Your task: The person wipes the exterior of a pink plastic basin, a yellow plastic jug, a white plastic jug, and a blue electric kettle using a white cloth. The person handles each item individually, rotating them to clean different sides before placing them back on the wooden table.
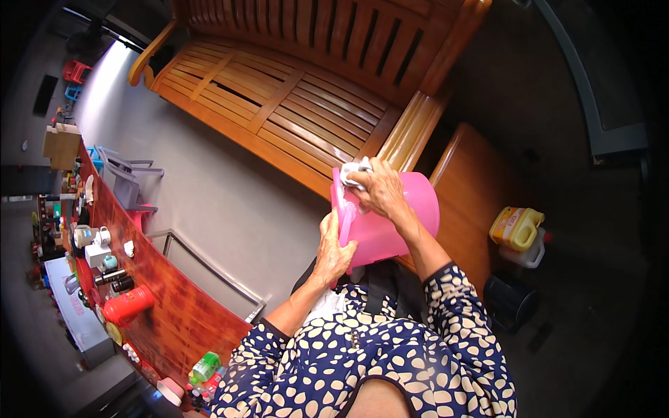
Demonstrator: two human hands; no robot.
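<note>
A pink plastic bucket [380, 237] lies tipped on its side in front of my body, its rim toward the left and its base toward the right. My left hand [333, 252] grips the bucket's rim on the near left, thumb against the outer wall. In my right hand [382, 189] is a crumpled white cloth [354, 174], pressed to the outside of the bucket close to the rim. The bucket's inside is turned away and hidden.
Beyond the bucket stands a slatted wooden bench [279, 104]. A brown wooden side table [467, 181] is at the right, with yellow and white jugs [517, 228] past it. On the left, a reddish wooden table [181, 299] carries a red thermos [129, 305] and several cups.
</note>
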